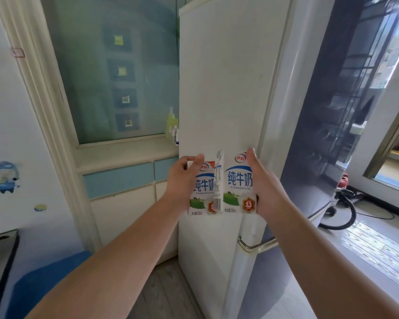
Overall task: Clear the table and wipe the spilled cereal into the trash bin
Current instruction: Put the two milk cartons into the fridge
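I hold two small milk cartons side by side in front of a white fridge (219, 88). Each carton is white and blue with green at the bottom. My left hand (182, 180) grips the left milk carton (204, 192) from its left side. My right hand (263, 183) grips the right milk carton (237, 185) from its right side. The two cartons touch or nearly touch along their inner edges. Neither the table, the spilled cereal nor a trash bin is in view.
The fridge door (313, 111) is dark and glossy, with a metal handle (258, 246) low down. To the left stand a white and blue cabinet (122, 187) and a frosted window (115, 72). A vacuum hose (346, 208) lies on the floor at right.
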Tool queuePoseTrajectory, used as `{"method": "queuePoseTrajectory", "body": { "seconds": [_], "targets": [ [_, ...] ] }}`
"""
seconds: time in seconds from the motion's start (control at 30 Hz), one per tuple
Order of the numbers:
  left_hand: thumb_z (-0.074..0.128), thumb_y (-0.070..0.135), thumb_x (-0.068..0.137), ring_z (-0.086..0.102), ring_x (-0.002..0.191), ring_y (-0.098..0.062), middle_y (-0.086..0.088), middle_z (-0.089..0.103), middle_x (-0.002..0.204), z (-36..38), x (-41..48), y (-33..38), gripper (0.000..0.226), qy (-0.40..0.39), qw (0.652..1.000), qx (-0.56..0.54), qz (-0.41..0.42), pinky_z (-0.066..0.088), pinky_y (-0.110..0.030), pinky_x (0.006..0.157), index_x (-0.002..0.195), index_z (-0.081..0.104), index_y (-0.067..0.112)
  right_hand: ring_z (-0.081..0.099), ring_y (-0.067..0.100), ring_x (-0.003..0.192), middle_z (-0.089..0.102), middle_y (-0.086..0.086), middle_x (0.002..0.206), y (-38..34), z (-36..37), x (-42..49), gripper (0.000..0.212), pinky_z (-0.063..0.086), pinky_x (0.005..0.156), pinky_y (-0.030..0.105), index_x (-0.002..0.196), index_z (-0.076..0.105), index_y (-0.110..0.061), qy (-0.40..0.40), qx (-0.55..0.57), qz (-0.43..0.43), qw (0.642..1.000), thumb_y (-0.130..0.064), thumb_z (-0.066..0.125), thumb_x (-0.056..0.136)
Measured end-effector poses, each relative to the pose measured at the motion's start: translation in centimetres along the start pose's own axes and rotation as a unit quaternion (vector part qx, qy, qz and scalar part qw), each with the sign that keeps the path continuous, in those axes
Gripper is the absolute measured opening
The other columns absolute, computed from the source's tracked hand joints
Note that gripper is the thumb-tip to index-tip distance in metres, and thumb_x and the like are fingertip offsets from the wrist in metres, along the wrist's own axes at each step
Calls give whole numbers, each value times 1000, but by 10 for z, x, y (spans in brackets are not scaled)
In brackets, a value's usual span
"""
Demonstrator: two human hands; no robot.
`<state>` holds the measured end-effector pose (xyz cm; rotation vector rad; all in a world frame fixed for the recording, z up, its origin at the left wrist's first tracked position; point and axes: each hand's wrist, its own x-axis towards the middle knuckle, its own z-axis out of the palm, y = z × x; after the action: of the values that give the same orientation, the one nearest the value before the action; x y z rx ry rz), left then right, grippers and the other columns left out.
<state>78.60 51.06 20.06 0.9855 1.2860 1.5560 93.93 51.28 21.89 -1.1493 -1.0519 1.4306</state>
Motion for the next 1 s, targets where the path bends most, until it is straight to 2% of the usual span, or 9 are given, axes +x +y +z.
{"method": "queuePoseTrajectory", "body": {
  "seconds": [0.13,0.23,0.3,0.47,0.57,0.67,0.73,0.8,1.0],
  "targets": [
    [54,36,91,69,76,-29,-13,71,89,31,8,3,20,1,1000,1,11,59,-44,72,90,59,17,72,30,80,75,9,82,-15,-8,22,46,56,82,47,96,66,-16,-36,5,18,999,-58,58,79],
    [49,37,94,68,78,-28,-11,70,88,40,11,8,21,-6,1000,4,15,58,-40,74,89,57,19,71,30,82,75,9,84,-15,-8,32,49,55,84,48,100,67,-16,-49,-1,28,998,-60,56,80],
    [46,37,95,67,90,-31,-13,69,95,50,17,5,24,-3,1000,-7,8,55,-45,84,92,58,17,72,29,80,75,9,85,-15,-11,39,50,55,84,48,103,65,-18,-63,-9,35,997,-61,54,81],
    [40,40,96,64,102,-37,-23,65,109,64,25,4,42,-13,995,-79,-51,48,-50,95,110,59,5,71,24,74,72,7,84,-13,-10,53,47,58,72,38,115,57,-19,-92,-20,25,995,-56,46,88],
    [35,54,93,67,98,-30,-13,70,104,61,32,5,55,-73,995,-44,-42,50,-42,93,112,63,10,70,19,58,73,2,67,-13,-15,59,42,56,55,29,111,60,-20,-88,9,33,996,-54,48,88],
    [62,69,67,66,103,-28,-8,68,115,59,32,3,92,-125,990,36,-50,48,-46,97,137,40,15,69,19,53,71,1,59,-14,-18,63,40,57,57,30,103,63,-19,-72,19,30,997,-54,51,87],
    [74,61,51,67,99,-24,1,70,109,61,30,1,105,-109,988,59,-91,49,-51,94,140,28,30,69,21,57,72,2,60,-15,-18,66,40,57,62,34,101,64,-18,-72,34,28,996,-53,51,86],
    [78,51,49,69,95,-23,2,71,105,60,31,-5,105,-104,987,60,-110,50,-53,91,139,26,35,70,22,59,73,3,64,-16,-17,68,40,58,61,34,101,64,-17,-78,30,24,996,-52,52,87],
    [71,14,76,72,79,-21,-2,73,91,60,26,-15,70,-77,993,-49,-72,58,-39,76,134,31,23,70,23,69,73,4,77,-17,-12,65,44,57,72,39,106,62,-20,-110,-23,18,993,-56,46,88]
  ]
}}
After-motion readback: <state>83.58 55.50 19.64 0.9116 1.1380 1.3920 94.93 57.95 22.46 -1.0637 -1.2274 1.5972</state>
